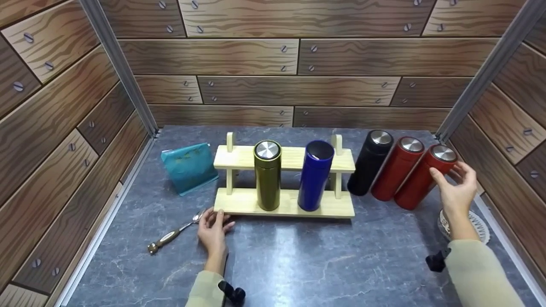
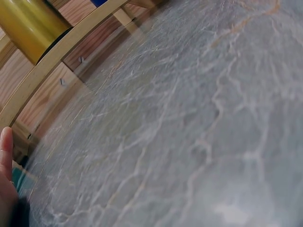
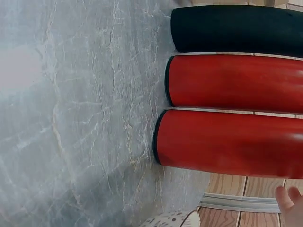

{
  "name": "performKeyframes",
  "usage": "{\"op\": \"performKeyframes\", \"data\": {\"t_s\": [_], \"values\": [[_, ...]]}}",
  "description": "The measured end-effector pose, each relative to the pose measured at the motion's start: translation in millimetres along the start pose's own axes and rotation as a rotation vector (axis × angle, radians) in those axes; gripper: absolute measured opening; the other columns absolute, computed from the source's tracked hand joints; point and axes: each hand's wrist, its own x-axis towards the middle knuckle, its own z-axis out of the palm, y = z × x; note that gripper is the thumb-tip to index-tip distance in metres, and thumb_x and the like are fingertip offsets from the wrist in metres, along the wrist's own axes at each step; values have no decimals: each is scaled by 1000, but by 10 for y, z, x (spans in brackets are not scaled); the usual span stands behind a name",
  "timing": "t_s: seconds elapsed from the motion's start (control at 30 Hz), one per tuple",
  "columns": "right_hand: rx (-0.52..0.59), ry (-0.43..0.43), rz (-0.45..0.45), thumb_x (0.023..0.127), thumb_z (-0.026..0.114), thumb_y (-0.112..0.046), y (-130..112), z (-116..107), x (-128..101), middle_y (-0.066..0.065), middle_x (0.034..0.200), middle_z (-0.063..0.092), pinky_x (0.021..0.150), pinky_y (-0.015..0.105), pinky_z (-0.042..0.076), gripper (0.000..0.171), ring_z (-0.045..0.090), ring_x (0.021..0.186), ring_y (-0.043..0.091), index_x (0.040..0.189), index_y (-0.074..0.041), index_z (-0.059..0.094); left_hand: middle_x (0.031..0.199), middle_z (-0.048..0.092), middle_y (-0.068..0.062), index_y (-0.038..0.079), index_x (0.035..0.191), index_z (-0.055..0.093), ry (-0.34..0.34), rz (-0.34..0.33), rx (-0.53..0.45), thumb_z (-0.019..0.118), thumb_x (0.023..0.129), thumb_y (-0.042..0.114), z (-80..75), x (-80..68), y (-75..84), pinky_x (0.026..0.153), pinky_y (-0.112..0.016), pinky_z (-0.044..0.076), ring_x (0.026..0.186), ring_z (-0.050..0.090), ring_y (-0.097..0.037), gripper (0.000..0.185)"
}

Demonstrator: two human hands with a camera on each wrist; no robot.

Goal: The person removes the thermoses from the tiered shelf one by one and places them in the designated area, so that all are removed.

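A two-tier pale wooden rack (image 1: 239, 206) stands mid-table, bearing an olive-green flask (image 1: 268, 183) and a blue flask (image 1: 315, 183), both upright. My left hand (image 1: 212, 233) touches the rack's front left corner; one straight finger (image 2: 5, 151) meets its edge in the left wrist view. Right of the rack, a black flask (image 1: 369, 164), a red flask (image 1: 396, 170) and a second red flask (image 1: 426, 181) stand in a row. My right hand (image 1: 458, 192) is around the top of the outermost red flask, thumb overlapping its front. In the right wrist view, its fingertips (image 3: 286, 196) show a small gap from the flask.
A teal pouch (image 1: 192, 168) stands left of the rack. A metal spoon with an ornate handle (image 1: 170, 236) lies near my left hand. Partly behind my right wrist sits a white perforated round item (image 1: 480, 227). Wood-patterned walls (image 1: 341, 89) close three sides of the table.
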Motion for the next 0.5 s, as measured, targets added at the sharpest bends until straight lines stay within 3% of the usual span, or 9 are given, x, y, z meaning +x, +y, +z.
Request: {"op": "performKeyframes", "data": {"t_s": [0.23, 0.5], "values": [[96, 28, 14, 73, 74, 5, -181, -89, -218, 0, 95, 61, 68, 9, 51, 41, 59, 80, 10, 110, 1, 57, 97, 57, -17, -2, 114, 54, -13, 22, 5, 66, 85, 2, -3, 8, -3, 52, -41, 60, 70, 66, -25, 31], [232, -27, -26, 78, 66, 9, -228, -135, -334, 6, 92, 62, 60, 9, 54, 27, 59, 76, 11, 104, 9, 57, 97, 55, -17, -4, 115, 53, -3, 19, -13, 66, 85, 2, -1, 1, -18, 52, -40, 60, 71, 66, -26, 33]]}}
